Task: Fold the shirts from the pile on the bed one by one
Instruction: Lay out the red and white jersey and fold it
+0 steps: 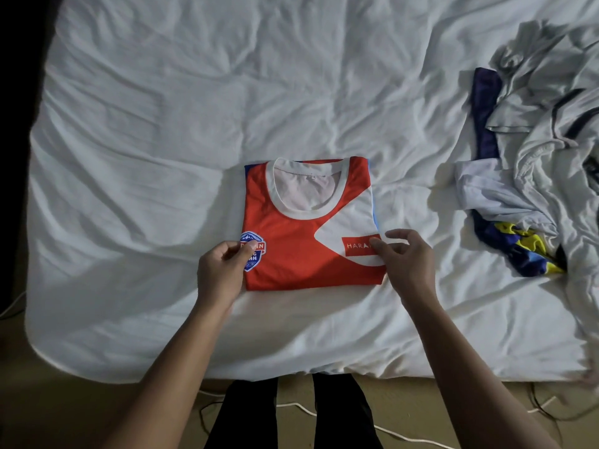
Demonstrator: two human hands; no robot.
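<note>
Red shirt [301,241] looks fully folded mid-bed [146,124], left grip [223,270] pinching its edge, right grip [408,260] loose with thumb on the other edge, so next I'd shift it aside, then hit the pile [538,150].

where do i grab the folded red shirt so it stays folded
Probably by its two side edges, one hand from each side, fingers slid underneath: the red shirt lies as a flat folded rectangle, so pinching one corner would likely let layers fall open.

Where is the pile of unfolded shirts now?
In the head view the pile lies at the right edge of the bed, apart from the folded red shirt and beyond the right hand.
</note>
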